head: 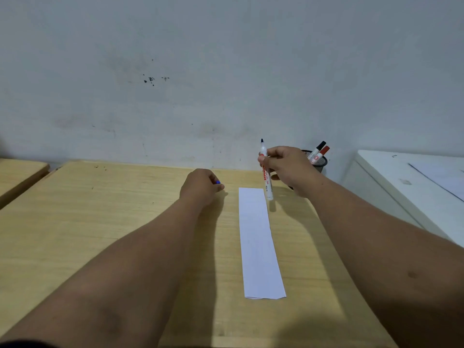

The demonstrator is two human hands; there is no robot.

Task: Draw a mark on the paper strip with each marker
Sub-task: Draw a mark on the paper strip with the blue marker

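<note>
- On the wooden bench point(100, 222), the white paper strip point(259, 244) lies flat, long axis running from 6 to 12 o'clock, unmarked.
- At 2 o'clock of the strip, a black mesh cup point(320, 163) holds two capped markers point(317, 151), partly hidden behind the right hand point(288, 169).
- Right-hand fingers pinch an uncapped marker point(266, 172), tip up.
- Left hand point(200, 187), at 10 o'clock, encloses a blue cap point(217, 182).
</note>
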